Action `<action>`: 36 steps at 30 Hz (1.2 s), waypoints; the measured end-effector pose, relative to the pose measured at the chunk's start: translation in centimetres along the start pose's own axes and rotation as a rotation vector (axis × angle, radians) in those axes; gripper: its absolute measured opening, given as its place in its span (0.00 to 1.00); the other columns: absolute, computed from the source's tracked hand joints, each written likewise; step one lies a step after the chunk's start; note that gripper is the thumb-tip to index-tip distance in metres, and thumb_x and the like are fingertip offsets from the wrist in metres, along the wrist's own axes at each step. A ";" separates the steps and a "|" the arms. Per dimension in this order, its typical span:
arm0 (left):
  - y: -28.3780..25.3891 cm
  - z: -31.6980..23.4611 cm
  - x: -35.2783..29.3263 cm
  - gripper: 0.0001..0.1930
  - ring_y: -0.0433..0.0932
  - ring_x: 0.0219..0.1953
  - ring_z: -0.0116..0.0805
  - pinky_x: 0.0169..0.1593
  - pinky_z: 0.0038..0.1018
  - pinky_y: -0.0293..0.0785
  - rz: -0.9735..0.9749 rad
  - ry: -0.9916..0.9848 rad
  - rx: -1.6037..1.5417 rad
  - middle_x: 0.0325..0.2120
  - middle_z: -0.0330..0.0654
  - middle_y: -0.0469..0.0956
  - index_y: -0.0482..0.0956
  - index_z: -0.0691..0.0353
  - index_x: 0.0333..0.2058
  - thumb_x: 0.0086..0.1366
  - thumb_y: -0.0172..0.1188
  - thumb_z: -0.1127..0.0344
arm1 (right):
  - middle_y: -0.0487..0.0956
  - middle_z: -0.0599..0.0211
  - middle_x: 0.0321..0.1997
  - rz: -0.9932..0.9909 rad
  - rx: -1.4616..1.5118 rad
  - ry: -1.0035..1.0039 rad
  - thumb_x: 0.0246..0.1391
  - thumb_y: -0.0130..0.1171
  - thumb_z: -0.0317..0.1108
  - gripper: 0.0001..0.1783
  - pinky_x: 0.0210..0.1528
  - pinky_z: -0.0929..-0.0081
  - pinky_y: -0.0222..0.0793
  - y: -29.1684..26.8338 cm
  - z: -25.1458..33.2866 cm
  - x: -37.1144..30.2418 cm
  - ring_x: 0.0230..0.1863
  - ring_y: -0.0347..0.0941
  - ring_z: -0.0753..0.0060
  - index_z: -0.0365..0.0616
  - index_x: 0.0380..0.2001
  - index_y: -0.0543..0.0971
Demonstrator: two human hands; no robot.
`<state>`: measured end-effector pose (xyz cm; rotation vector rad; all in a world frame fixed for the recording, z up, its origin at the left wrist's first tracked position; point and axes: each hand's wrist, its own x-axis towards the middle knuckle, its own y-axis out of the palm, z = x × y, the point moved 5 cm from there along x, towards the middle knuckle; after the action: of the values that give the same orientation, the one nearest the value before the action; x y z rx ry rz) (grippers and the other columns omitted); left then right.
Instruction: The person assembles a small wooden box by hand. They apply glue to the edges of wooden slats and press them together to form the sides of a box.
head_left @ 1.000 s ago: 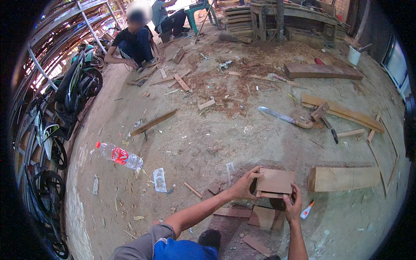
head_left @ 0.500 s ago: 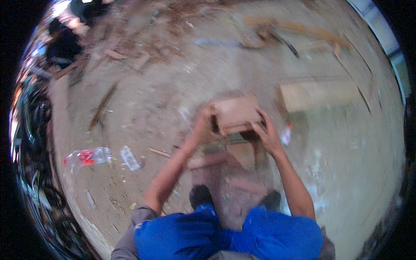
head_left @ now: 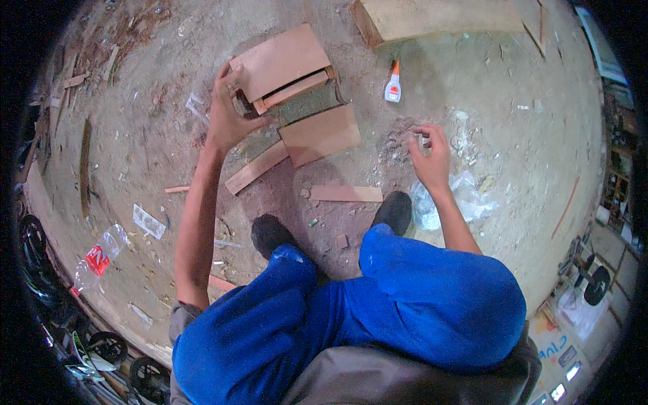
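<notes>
Over the dirt floor (head_left: 499, 283), the person's left grip (head_left: 228, 111) was clamped on the left end of a small wooden box (head_left: 280, 64), fingers at its upper corner and thumb near its lower edge; whether the box touched the ground could not be told. The right grip (head_left: 432, 155) stood well apart from it, hovering with fingers loosely bent, their tips slightly parted from the thumb and nothing visible between them. Just below the box lay a flat board (head_left: 322, 136), with a wooden strip (head_left: 256, 167) against its left side. A white glue bottle (head_left: 393, 89) with an orange tip lay to the right of the box, near a thick timber (head_left: 439, 20).
</notes>
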<state>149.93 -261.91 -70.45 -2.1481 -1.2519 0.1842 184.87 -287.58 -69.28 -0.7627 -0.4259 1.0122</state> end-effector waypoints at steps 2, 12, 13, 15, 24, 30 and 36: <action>0.0 0.8 0.3 0.56 0.61 0.72 0.56 0.65 0.48 0.75 0.005 -0.029 0.017 0.71 0.60 0.52 0.59 0.60 0.64 0.38 0.88 0.62 | 0.79 0.52 0.47 0.068 0.044 0.095 0.52 0.67 0.28 0.14 0.56 0.59 0.72 0.5 -0.1 -1.8 0.56 0.75 0.47 0.40 0.42 0.79; -1.4 1.7 1.7 0.58 0.64 0.70 0.52 0.62 0.45 0.80 -0.058 -0.008 0.019 0.70 0.57 0.55 0.62 0.61 0.65 0.36 0.88 0.60 | 0.75 0.54 0.55 0.477 0.021 -0.344 0.45 0.75 0.33 0.26 0.60 0.55 0.69 7.1 4.6 -9.6 0.57 0.71 0.45 0.43 0.49 0.78; -1.8 1.7 1.6 0.58 0.64 0.70 0.52 0.62 0.45 0.80 -0.079 0.033 0.067 0.70 0.56 0.55 0.62 0.61 0.66 0.35 0.89 0.60 | 0.74 0.55 0.54 0.495 0.017 -0.310 0.45 0.75 0.34 0.26 0.60 0.56 0.69 7.2 4.5 -9.8 0.56 0.71 0.46 0.43 0.49 0.78; -3.0 1.9 2.0 0.57 0.64 0.70 0.52 0.63 0.47 0.79 -0.082 -0.033 0.076 0.71 0.55 0.54 0.62 0.61 0.64 0.36 0.88 0.60 | 0.74 0.55 0.53 0.497 0.006 -0.308 0.46 0.75 0.34 0.26 0.59 0.56 0.69 7.0 4.6 -9.5 0.56 0.71 0.46 0.42 0.49 0.78; -5.7 5.5 1.2 0.56 0.60 0.72 0.51 0.66 0.50 0.74 -0.228 -0.177 -0.045 0.71 0.55 0.52 0.60 0.59 0.62 0.36 0.88 0.60 | 0.77 0.57 0.47 0.507 0.010 -0.316 0.46 0.75 0.36 0.24 0.56 0.55 0.70 7.3 3.9 -9.6 0.53 0.73 0.47 0.44 0.46 0.79; -6.8 4.7 1.0 0.60 0.59 0.73 0.53 0.67 0.48 0.74 -0.168 -0.220 0.015 0.71 0.59 0.50 0.58 0.64 0.65 0.36 0.89 0.59 | 0.78 0.57 0.46 0.453 0.009 -0.310 0.48 0.73 0.31 0.18 0.56 0.56 0.71 6.5 5.0 -6.9 0.53 0.74 0.48 0.43 0.44 0.81; -6.8 4.7 0.7 0.64 0.51 0.76 0.56 0.70 0.49 0.68 -0.057 -0.167 0.022 0.73 0.61 0.46 0.55 0.63 0.68 0.36 0.88 0.49 | 0.77 0.53 0.51 0.168 -0.031 -0.303 0.52 0.64 0.24 0.15 0.59 0.54 0.69 4.5 4.5 1.3 0.54 0.73 0.45 0.41 0.45 0.81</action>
<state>143.38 -256.87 -70.03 -2.1108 -1.3963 0.3580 179.91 -283.40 -69.61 -0.6818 -0.6473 1.2878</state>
